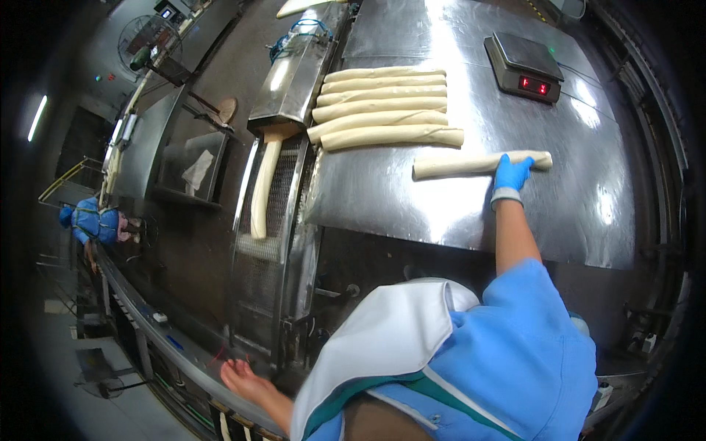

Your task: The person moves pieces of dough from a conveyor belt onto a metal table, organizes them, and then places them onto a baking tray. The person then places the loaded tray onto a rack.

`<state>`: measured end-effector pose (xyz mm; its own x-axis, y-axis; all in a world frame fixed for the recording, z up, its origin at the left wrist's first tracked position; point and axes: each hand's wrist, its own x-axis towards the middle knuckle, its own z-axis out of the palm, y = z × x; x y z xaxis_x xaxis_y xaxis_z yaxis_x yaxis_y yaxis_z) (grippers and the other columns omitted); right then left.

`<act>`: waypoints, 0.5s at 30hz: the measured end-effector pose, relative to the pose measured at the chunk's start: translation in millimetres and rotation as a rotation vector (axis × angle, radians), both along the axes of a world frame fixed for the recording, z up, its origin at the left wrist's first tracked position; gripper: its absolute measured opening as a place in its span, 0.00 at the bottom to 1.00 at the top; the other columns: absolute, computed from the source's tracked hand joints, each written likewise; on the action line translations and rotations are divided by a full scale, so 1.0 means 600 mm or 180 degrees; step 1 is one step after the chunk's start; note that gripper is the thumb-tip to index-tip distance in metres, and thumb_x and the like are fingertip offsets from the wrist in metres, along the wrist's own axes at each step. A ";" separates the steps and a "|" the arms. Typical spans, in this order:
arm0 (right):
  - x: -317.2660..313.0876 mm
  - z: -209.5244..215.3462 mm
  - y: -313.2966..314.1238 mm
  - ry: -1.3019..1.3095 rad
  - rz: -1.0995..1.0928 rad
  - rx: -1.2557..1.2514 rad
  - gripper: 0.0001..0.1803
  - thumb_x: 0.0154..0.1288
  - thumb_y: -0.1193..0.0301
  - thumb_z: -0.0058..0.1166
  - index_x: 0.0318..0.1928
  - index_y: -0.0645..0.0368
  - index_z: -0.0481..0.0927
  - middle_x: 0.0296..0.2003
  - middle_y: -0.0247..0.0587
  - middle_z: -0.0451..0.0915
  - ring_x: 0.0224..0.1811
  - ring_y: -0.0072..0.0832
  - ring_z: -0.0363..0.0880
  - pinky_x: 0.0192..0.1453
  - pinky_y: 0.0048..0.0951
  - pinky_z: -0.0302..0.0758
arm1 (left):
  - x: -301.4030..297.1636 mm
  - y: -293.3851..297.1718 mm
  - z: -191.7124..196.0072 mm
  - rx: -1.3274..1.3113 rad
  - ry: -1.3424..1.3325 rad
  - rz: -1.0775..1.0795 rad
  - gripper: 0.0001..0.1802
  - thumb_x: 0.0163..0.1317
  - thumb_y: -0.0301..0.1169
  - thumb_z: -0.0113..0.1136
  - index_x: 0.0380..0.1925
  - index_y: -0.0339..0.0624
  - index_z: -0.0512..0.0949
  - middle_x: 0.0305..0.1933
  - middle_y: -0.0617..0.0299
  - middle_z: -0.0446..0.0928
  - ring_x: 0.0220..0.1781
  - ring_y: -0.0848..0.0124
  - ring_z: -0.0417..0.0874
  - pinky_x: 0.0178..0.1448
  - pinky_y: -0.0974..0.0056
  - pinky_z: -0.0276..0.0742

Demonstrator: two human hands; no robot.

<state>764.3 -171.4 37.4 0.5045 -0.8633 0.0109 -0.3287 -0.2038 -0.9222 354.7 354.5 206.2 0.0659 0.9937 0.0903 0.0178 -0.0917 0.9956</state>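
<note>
My right hand point(513, 173), in a blue glove, grips a pale dough log point(456, 165) near its right end. The log lies crosswise on the steel table point(368, 187). Down at the lower left, my bare left hand point(246, 381) is held out with its fingers loosely apart and nothing visible in it. It is nearest to a long rail-like edge point(173, 349). Several more dough logs point(390, 110) lie side by side on the table, beyond the one I hold. Another length of dough point(265, 191) lies on a mesh conveyor point(257, 272) to the left.
A digital scale point(523, 62) with a lit red display stands at the table's far right. The conveyor runs out from under a steel housing point(293, 84). Farther left are a steel bench point(151, 147), a fan point(149, 40) and a co-worker in blue point(103, 220).
</note>
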 end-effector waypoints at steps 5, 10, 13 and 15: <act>0.184 0.012 0.011 0.0646 0.0843 -0.1046 0.27 0.53 0.68 0.51 0.55 0.62 0.64 0.55 0.63 0.65 0.54 0.55 0.69 0.58 0.44 0.67 | 0.008 -0.019 0.005 -0.0005 0.0242 0.0003 0.17 0.61 0.37 0.54 0.46 0.39 0.71 0.41 0.61 0.74 0.38 0.72 0.72 0.45 0.67 0.69; 0.279 0.020 0.051 0.1136 0.2852 -0.0856 0.25 0.55 0.70 0.44 0.56 0.56 0.70 0.59 0.51 0.65 0.58 0.48 0.67 0.60 0.40 0.66 | 0.050 -0.043 0.038 0.0137 0.0566 -0.0081 0.17 0.61 0.39 0.52 0.44 0.39 0.73 0.42 0.61 0.73 0.37 0.72 0.72 0.45 0.68 0.69; 0.214 0.036 0.078 0.1036 0.2877 -0.1363 0.30 0.55 0.71 0.43 0.62 0.51 0.65 0.60 0.50 0.63 0.57 0.50 0.69 0.60 0.38 0.66 | 0.073 -0.058 0.058 0.0211 0.0572 -0.0169 0.15 0.63 0.38 0.51 0.44 0.40 0.72 0.41 0.62 0.73 0.37 0.74 0.72 0.44 0.69 0.69; 0.151 0.068 0.082 0.1499 0.3078 -0.1677 0.35 0.55 0.70 0.44 0.66 0.47 0.57 0.57 0.57 0.64 0.53 0.52 0.70 0.57 0.43 0.68 | 0.084 -0.065 0.062 0.0165 0.0563 -0.0138 0.13 0.66 0.37 0.49 0.44 0.41 0.72 0.40 0.63 0.74 0.36 0.76 0.73 0.43 0.71 0.69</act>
